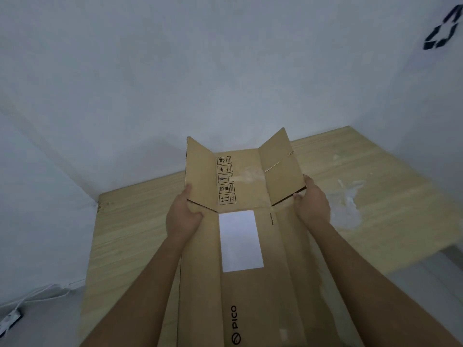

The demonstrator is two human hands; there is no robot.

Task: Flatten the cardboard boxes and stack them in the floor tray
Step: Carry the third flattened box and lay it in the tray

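- Left hand [184, 219] is bare: no glove, ring or watch shows.
- Right hand [312, 204] is likewise bare.
- Both forearms are uncovered; any sleeves seemingly end past the frame's lower edge.

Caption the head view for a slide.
Both hands, left hand and right hand, hold a cardboard box over a wooden table, end flaps raised.

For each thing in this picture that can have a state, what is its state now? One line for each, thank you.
cardboard box: mostly flattened, held over the wooden table.
left flap: raised, not yet flat.
right flap: raised, not yet flat.
white label: stuck on the box, blank.
left hand: grip closed on the box's left edge.
right hand: grip closed on the box's right edge.
power strip: on the floor, cable attached.
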